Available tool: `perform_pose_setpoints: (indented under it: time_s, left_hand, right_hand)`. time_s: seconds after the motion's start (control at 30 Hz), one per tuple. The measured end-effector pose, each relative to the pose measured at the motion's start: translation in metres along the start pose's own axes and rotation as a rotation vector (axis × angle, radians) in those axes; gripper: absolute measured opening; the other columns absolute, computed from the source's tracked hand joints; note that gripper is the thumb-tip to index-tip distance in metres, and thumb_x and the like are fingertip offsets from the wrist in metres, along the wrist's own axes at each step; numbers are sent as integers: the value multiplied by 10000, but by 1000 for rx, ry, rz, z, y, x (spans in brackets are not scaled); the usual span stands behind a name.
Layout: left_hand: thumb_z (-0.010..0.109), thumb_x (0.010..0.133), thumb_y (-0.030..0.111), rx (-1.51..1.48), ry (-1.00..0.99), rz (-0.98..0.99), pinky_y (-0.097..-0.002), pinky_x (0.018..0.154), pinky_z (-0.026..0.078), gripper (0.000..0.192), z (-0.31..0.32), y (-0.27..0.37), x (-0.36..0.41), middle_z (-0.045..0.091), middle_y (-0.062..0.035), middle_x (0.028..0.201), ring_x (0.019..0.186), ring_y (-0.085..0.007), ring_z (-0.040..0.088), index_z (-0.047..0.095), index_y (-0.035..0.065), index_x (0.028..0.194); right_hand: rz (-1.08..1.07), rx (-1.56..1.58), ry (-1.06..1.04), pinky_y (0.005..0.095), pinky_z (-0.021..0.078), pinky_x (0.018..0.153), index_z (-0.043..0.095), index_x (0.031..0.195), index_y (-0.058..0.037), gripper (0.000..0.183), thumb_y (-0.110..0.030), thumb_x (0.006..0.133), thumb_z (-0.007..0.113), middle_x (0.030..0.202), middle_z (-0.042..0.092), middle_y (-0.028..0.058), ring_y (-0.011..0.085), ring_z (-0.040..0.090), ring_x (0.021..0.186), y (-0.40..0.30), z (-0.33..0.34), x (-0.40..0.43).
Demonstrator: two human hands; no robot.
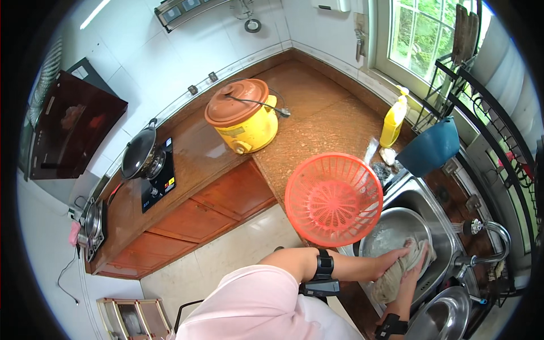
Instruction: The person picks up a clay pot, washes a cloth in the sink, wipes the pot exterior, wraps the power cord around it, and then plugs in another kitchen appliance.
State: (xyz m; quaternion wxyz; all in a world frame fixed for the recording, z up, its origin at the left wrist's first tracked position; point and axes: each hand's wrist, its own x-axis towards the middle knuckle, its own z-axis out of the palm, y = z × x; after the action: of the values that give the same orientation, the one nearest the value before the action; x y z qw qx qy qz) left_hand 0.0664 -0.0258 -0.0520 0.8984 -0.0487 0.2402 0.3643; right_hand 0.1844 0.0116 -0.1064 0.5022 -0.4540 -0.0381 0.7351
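Both hands hold a wet-looking greyish-beige cloth (389, 282) over the steel sink (442, 221). My left hand (393, 259) grips its upper part from the left side. Close beside it, my right hand (415, 265) grips the cloth from the right, its fingers partly hidden by the folds. Under and behind the hands, a round metal basin (395, 225) sits in the sink, with what looks like water in it. The curved faucet (505, 242) stands at the sink's right edge.
A red plastic basket (333, 199) stands left of the sink. Beyond are a yellow soap bottle (393, 123), a blue plastic container (431, 146) and a yellow slow cooker (250, 131). A second metal bowl (442, 314) is at lower right; a black rack (488, 110) rises by the window.
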Motion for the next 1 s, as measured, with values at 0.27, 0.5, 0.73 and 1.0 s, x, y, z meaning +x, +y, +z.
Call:
perform_pose_setpoints:
  time_s: [0.27, 0.5, 0.73, 1.0]
  left_hand:
    - [604, 784, 405, 1476, 114, 180, -345, 544, 506, 452, -38, 0, 40, 629, -170, 861, 656, -242, 630, 569, 21, 1019]
    - [565, 790, 340, 1269, 66, 279, -363, 521, 506, 379, -42, 16, 43, 615, -154, 790, 576, -255, 625, 540, 37, 1017]
    - [511, 840, 443, 162, -163, -39, -343, 451, 473, 368, -12, 12, 6, 564, -75, 670, 462, -197, 540, 569, 84, 901]
    - [493, 855, 458, 59, -167, -43, -370, 471, 467, 374, -9, 13, -17, 555, -75, 676, 520, -228, 561, 562, 95, 910]
  right_hand:
    - [-530, -1103, 45, 365, 482, 773, 538, 1096, 16, 411, -77, 703, 613, 970, 626, 117, 289, 616, 843, -21, -59, 74]
    - [-515, -1224, 151, 404, 430, 901, 344, 1340, -38, 571, -326, 884, 531, 1288, 475, 172, 344, 504, 1124, -33, -72, 88]
    - [-44, -93, -30, 446, 454, 891, 440, 1292, -122, 610, -576, 908, 301, 1220, 526, 114, 300, 520, 1104, -21, -55, 61]
    - [-280, 163, -480, 574, 409, 914, 453, 1265, -179, 507, -536, 923, 341, 1259, 494, 139, 389, 501, 1078, -36, -1, 11]
